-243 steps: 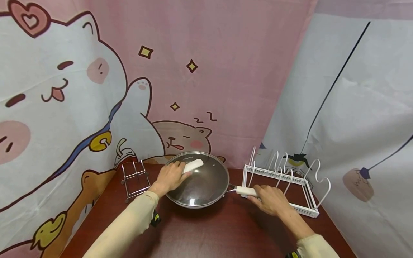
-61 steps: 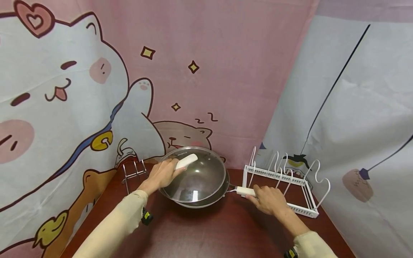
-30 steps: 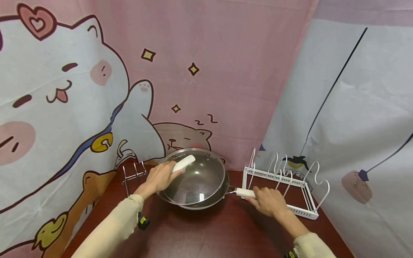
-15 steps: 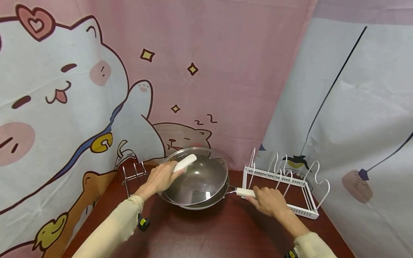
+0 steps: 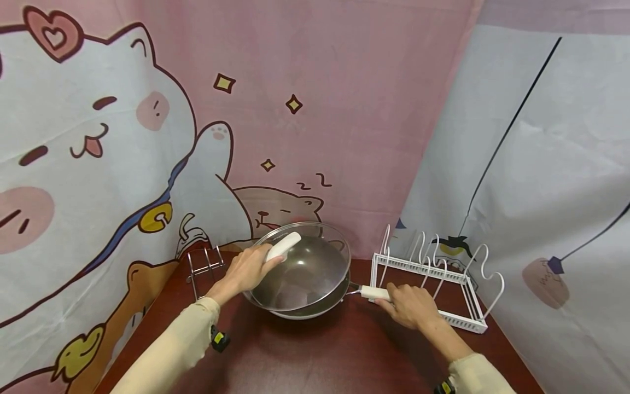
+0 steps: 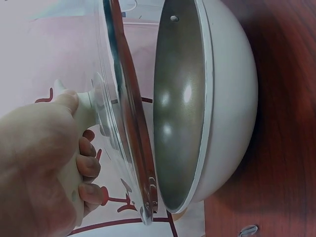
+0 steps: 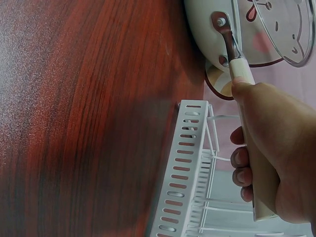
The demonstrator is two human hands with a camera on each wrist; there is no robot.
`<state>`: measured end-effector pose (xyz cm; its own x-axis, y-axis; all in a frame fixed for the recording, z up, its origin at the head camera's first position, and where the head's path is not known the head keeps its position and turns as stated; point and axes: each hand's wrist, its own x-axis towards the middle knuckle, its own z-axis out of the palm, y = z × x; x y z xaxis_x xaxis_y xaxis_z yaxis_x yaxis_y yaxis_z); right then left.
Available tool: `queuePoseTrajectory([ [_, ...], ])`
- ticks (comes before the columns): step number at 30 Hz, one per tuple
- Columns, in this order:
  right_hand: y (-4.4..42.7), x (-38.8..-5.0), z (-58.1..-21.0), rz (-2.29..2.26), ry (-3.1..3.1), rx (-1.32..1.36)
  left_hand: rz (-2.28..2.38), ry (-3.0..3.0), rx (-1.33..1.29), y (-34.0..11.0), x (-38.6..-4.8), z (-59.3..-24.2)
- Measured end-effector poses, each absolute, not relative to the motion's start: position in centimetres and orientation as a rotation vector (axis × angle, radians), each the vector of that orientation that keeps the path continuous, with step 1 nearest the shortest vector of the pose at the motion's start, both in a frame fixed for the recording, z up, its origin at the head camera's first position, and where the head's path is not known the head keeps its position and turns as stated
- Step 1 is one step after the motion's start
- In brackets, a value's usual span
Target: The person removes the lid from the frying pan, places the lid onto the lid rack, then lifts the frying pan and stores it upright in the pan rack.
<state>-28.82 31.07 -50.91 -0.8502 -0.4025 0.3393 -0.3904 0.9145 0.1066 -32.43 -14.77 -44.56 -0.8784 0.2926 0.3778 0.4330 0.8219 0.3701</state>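
While the deep, round pan [image 6: 229, 108] sits on the dark red surface [image 5: 320, 355], its clear glass lid [image 5: 307, 273] is up at a slant over the mouth, a gap showing between the two. The pan is smooth and pale outside, greyish and shiny within, and the surface has a streaky wood grain. The left hand [image 5: 246, 268] curls its fingers round the off-white lid handle [image 5: 285, 245]; the right hand [image 5: 410, 306], arm stretched forward, grips the cream pan handle [image 5: 375, 293] beside a white wire rack [image 5: 462, 323] with slotted rails
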Motion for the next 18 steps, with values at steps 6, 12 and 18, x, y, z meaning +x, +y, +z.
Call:
queuePoseTrajectory([
  [6, 31.1, -28.81, -50.91, -0.049, -2.715, 0.577, -0.69, -2.693, -0.552, -14.86, -32.43, -44.54],
  [12, 31.04, -28.8, -50.9, -0.043, -2.722, 0.574, -0.72, -2.689, -0.555, -14.94, -32.51, -44.28],
  [18, 31.05, -28.84, -50.94, -0.04, -2.735, 0.563, -0.748, -2.679, -0.554, -14.97, -32.36, -43.97],
])
